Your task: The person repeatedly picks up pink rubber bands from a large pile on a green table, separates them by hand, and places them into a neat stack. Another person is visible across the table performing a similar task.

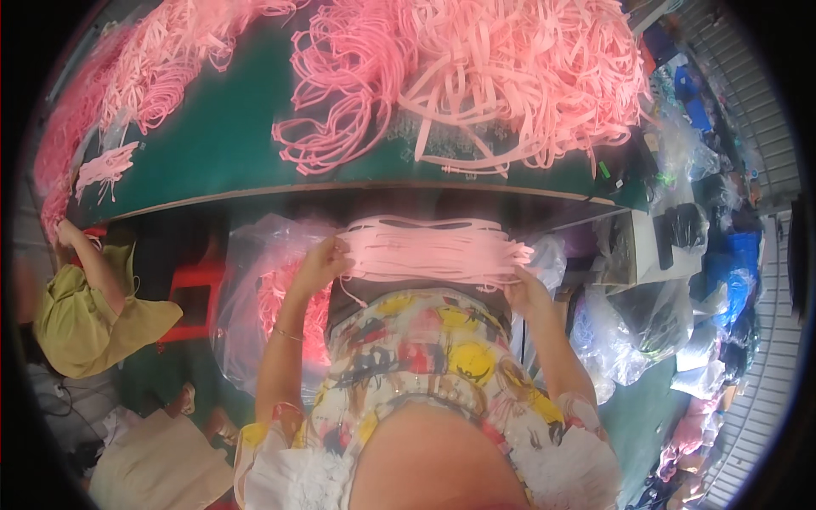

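Observation:
A bundle of pale pink straps (425, 251) is stretched level in front of my waist, its many strands lying side by side. Closed on its left end is my left hand (327, 259), fingers pinched at the edge of the strands. At the other end my right hand (529, 293) grips the lower corner, where looped ends bunch up above the fingers. A loose strap end hangs below the bundle near my left hand.
Ahead is a green table (212, 144) bearing a deeper pink cord heap (348, 85) and a large pale pink strap pile (535, 76). A clear bag (246, 314) of pink cords stands beside a red stool (191, 297). Another person (93, 314) works at left. Plastic bags (637, 323) crowd the right.

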### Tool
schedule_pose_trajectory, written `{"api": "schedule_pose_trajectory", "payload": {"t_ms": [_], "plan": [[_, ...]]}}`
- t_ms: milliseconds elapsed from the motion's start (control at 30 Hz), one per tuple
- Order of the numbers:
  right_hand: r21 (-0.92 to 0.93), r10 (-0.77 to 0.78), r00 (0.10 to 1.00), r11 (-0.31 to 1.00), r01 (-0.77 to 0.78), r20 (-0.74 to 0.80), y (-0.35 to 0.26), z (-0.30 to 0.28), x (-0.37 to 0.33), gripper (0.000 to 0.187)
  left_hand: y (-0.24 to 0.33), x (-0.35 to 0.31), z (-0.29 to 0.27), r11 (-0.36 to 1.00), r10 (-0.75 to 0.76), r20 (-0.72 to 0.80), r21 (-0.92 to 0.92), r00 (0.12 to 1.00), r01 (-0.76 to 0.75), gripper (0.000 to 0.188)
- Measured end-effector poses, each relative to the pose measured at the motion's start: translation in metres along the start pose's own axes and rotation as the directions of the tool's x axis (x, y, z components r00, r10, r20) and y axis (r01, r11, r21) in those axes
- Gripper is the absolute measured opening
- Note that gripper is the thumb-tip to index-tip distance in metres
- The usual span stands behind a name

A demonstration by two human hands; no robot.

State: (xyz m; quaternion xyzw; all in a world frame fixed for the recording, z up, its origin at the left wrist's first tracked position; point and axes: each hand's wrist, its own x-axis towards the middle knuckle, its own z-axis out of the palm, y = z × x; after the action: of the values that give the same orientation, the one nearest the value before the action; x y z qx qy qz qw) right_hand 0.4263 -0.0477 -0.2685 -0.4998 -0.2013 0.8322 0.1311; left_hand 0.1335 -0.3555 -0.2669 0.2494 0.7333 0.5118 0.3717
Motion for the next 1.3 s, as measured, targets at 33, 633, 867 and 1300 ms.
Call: {"api": "schedule_pose_trajectory", "payload": {"t_ms": [33,633,867,1300], "plan": [[-0.032,0.031,0.999,0.999,-0.031,0.016,-0.001,-0.002,-0.003,0.014,-0.001,-0.002,0.000,1.000,-0.002,-0.012,-0.016,1.000,0.002,0.022],[-0.442,-0.628,0.146,-0.345,0.828,0.764,-0.175,0.279,0.002,0.022,0.049,0.003,0.000,0.931,0.146,-0.004,0.337,0.989,-0.137,0.030],[-0.671,-0.582,0.340,-0.588,0.451,0.738,-0.225,0.362,0.058,0.034,0.101,0.001,0.021,0.850,0.318,0.177,0.382,0.931,-0.363,0.028],[-0.725,-0.733,0.359,-0.258,0.639,0.577,-0.322,0.365,0.115,0.035,0.111,0.012,0.034,0.860,0.321,0.282,0.314,0.904,-0.403,0.028]]}}
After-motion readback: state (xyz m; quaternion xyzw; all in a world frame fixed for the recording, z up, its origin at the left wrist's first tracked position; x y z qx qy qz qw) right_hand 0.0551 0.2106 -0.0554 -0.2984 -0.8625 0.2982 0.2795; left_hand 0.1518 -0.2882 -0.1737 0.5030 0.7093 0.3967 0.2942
